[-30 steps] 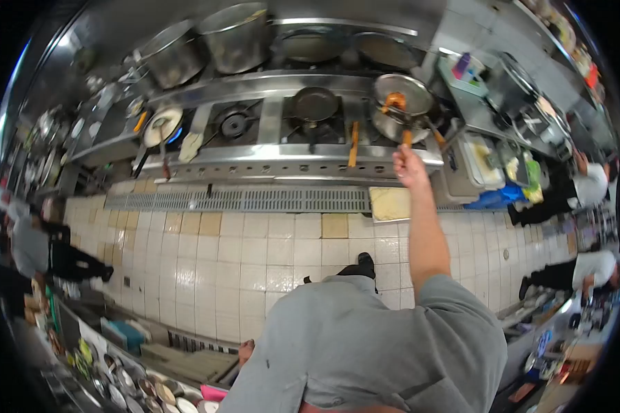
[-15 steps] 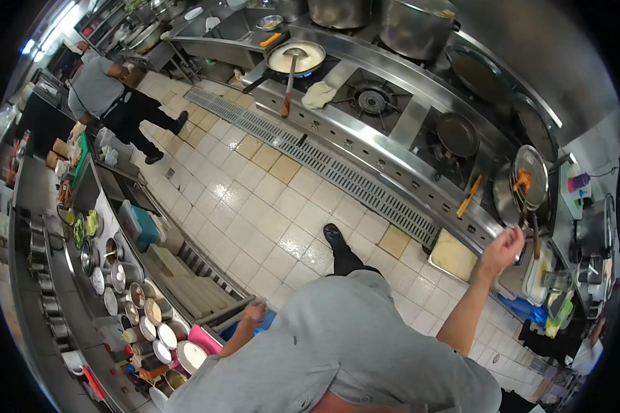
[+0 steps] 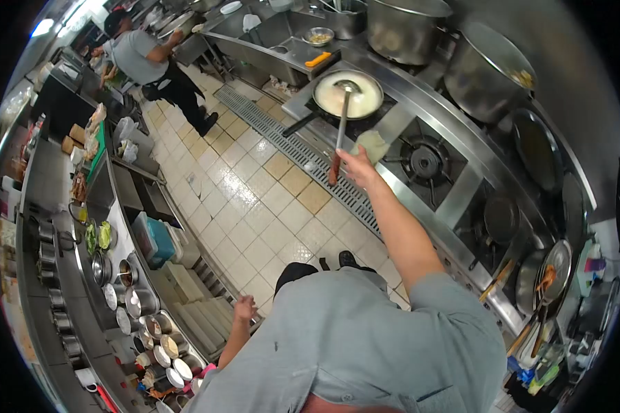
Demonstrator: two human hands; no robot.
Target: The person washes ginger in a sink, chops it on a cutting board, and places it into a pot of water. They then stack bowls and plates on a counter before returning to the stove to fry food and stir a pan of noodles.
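Note:
A frying pan (image 3: 317, 103) full of creamy white liquid sits on the near-left burner. In it rests a ladle (image 3: 345, 113), its reddish-brown handle end sticking out over the stove's front edge. My right hand (image 3: 357, 167) reaches to that handle, fingers stretched out and apart, fingertips right at the grip. A folded pale cloth (image 3: 370, 146) lies on the stove just beyond the hand. My left hand (image 3: 244, 308) hangs by my side near the storage bins, holding nothing, fingers loosely bent and apart.
An unused burner (image 3: 424, 162) and a dark pan (image 3: 501, 217) are further right on the stove. Large stockpots (image 3: 408, 31) stand behind. On my left runs a counter with several containers (image 3: 132, 303). Another person (image 3: 143, 58) works at the far end of the aisle.
I have stepped up the aisle toward the white-filled pan. My right hand has swung from beside the strainer pan to the ladle handle. The other person has turned and raised an arm.

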